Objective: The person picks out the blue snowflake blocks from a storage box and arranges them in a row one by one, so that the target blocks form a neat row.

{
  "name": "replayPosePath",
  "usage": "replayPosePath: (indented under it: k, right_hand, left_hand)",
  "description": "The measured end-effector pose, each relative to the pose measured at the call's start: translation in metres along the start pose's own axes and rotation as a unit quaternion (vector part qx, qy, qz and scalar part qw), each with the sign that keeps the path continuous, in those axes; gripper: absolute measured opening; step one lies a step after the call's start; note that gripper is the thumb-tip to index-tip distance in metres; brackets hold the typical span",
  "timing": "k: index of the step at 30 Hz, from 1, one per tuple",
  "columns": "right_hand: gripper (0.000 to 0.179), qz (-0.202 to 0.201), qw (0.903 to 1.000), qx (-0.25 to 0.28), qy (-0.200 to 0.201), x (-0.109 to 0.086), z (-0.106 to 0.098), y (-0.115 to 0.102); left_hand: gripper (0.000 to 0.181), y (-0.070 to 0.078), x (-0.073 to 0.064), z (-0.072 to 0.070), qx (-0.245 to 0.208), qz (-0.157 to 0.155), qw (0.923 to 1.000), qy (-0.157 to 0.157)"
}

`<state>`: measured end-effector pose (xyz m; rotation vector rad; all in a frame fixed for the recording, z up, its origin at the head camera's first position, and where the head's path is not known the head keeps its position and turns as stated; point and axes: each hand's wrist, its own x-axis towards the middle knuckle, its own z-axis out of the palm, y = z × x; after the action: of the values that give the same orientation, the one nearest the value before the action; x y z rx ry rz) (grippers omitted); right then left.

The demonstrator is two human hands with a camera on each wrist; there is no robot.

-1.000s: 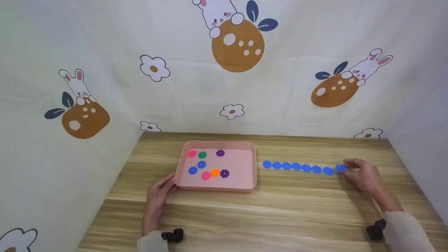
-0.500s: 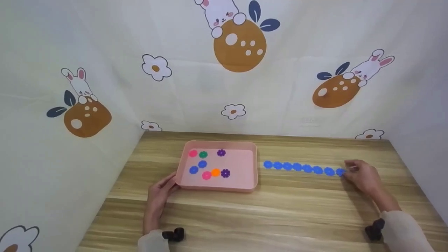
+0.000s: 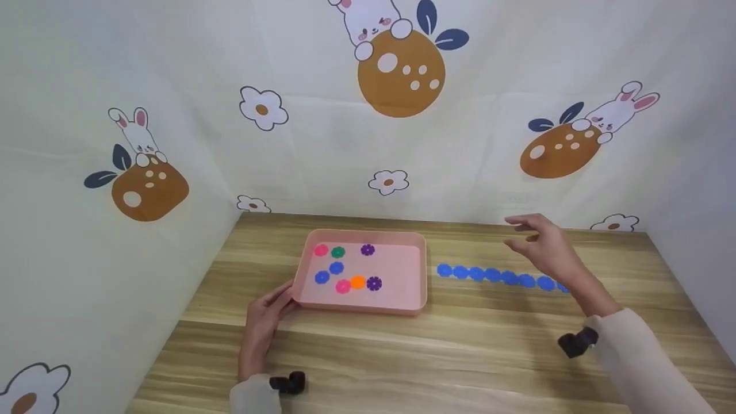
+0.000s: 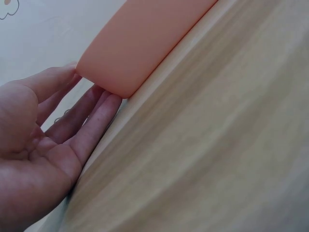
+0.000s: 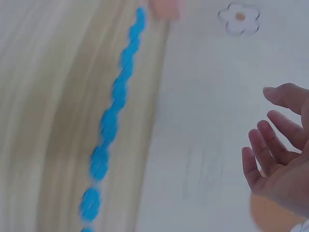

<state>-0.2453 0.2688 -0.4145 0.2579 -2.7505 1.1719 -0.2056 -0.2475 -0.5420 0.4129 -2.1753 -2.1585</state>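
Note:
In the head view, my left hand [image 3: 264,319] holds the near left corner of a shallow pink tray [image 3: 424,276]. The left wrist view shows one fingertip at the tray's [image 4: 125,53] rim and others low at its corner. My right hand [image 3: 543,244] is raised past a row of blue flower-shaped plastic discs [image 3: 493,275], its fingers loosely bent and holding nothing. The right wrist covers part of the row's right end. In the right wrist view, the right hand [image 5: 280,154] is apart from the blue discs [image 5: 108,126].
Inside the tray lie loose discs: pink [image 3: 343,286], orange [image 3: 357,282], green [image 3: 338,252], purple [image 3: 374,283] and blue [image 3: 336,268]. The wooden table [image 3: 402,356] meets a printed cloth backdrop [image 3: 322,149] behind and at the left.
My right hand has let go of the last blue disc, which now sits at the row's right end, and has moved up and left. My left hand stays at the tray.

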Motion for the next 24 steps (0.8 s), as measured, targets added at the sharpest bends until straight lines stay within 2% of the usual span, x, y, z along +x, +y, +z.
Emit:
replayPosePath:
  k: [5, 12, 19, 24]
  right_hand:
    - [0.040, -0.023, 0.9989, 0.035, -0.018, 0.016, 0.021, -0.036]
    - [0.039, -0.041, 0.9963, 0.063, -0.042, 0.039, 0.052, -0.073]
    - [0.040, -0.049, 0.9939, 0.072, -0.068, 0.060, 0.081, -0.108]
    - [0.038, -0.009, 0.9884, 0.109, -0.105, 0.073, 0.106, -0.128]
  left_hand:
    - [0.035, 0.000, 0.000, 0.001, -0.003, 0.002, 1.0000, -0.004]
    - [0.037, 0.000, 0.001, 0.001, 0.007, 0.006, 0.9999, -0.006]
    - [0.038, -0.001, 0.001, 0.003, -0.036, 0.021, 0.9991, 0.002]
    - [0.038, 0.001, -0.001, 0.004, -0.025, 0.011, 0.9996, 0.006]
